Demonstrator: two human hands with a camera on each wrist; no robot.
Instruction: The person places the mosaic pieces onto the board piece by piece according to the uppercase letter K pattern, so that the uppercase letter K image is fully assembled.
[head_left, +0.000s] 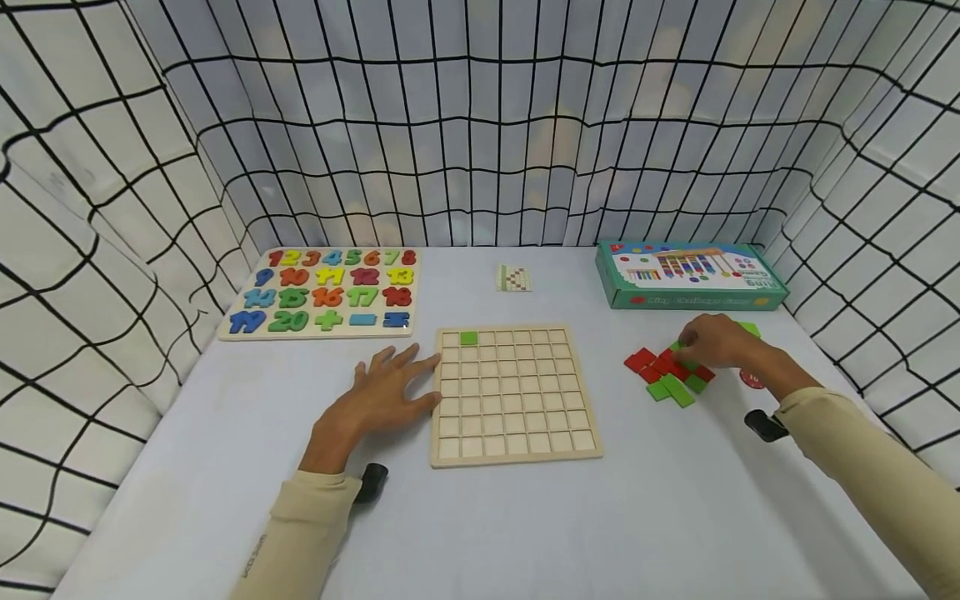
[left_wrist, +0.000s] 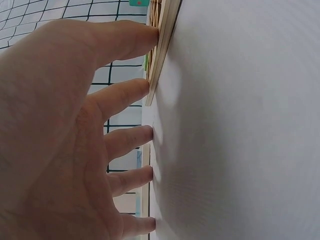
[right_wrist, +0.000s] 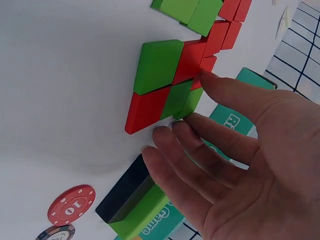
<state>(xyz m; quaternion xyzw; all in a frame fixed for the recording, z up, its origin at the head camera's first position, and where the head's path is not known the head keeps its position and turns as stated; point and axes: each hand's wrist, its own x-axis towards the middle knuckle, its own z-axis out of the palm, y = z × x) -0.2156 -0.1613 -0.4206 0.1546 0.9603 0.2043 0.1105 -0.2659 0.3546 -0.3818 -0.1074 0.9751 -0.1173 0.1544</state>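
Note:
My left hand (head_left: 378, 398) lies with fingers spread at the left edge of a wooden grid board (head_left: 513, 462). In the left wrist view, thumb and forefinger touch the side of the board (left_wrist: 162, 52). One green tile (head_left: 468, 337) sits in a top-row square of the grid. On the right, my right hand (head_left: 716, 340) reaches down into a pile of red and green tiles. In the right wrist view its thumb tip is at a red tile (right_wrist: 206, 65), the forefinger tip at the edge of a green tile (right_wrist: 189, 104), the two apart.
A number puzzle board (head_left: 318, 333) lies at back left, a small patterned card (head_left: 513, 278) at back centre. The green game box (head_left: 697, 298) stands at back right. A red chip (right_wrist: 71, 205) and a black-and-green block (right_wrist: 132, 200) lie near the right hand. Black netting (head_left: 498, 121) surrounds the table.

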